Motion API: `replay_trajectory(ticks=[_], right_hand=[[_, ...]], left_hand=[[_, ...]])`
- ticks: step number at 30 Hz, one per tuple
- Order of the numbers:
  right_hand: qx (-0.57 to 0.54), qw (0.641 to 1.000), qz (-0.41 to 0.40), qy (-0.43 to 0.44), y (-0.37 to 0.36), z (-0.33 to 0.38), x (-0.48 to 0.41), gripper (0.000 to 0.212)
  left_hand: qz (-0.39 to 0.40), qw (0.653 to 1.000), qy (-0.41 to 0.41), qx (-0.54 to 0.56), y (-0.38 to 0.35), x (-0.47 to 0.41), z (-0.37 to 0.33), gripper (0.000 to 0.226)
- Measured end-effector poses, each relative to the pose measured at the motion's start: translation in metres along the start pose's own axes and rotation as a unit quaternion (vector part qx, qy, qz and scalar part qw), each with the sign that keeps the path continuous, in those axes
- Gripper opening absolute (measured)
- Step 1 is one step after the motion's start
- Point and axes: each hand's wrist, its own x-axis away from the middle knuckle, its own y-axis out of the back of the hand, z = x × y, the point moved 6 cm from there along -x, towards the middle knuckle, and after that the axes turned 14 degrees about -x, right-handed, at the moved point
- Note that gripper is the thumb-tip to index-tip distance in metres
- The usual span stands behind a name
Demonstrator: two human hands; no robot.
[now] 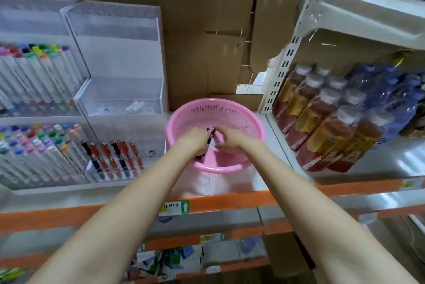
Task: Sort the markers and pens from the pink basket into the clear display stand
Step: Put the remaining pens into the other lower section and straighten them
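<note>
Both hands are down in the pink basket (230, 108): the left hand (193, 139) has its grip wrapped round a bunch of dark pens (209, 137), while the right hand (227, 138) curls in at their tips, pinching or only touching, I can't tell. The danger is that a loose bunch fans out on the lift and spills back, or drops into the wrong slot of the clear stand (119, 90).

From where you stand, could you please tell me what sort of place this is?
Most likely a shop or its stockroom: the orange-edged shelf carries a label, clear display stands hold rows of markers, and shrink-wrapped drink bottles fill the neighbouring rack.
</note>
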Motion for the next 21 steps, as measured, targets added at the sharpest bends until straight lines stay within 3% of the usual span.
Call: replay_trajectory(ticks=[5,11,15,19,21], right_hand=[[0.043,0.999,0.030,0.003,-0.013,0.001,-0.020,0.055],[0.009,0.995,-0.089,0.041,0.004,0.008,-0.019,0.023],[-0.021,0.994,-0.102,0.018,0.007,0.003,-0.019,0.020],[-0.014,0.993,-0.119,-0.023,0.009,-0.006,-0.019,0.018],[-0.017,0.993,-0.108,-0.043,0.008,-0.009,-0.018,0.017]], left_hand=[[0.002,0.997,0.041,0.064,0.001,-0.012,0.002,0.023],[0.017,0.992,0.058,0.113,-0.001,-0.014,0.005,0.016],[0.029,0.987,0.064,0.145,-0.002,-0.012,0.006,0.031],[0.057,0.980,0.062,0.178,-0.004,-0.009,0.004,0.005],[0.055,0.973,0.069,0.213,-0.001,-0.006,0.004,0.015]])
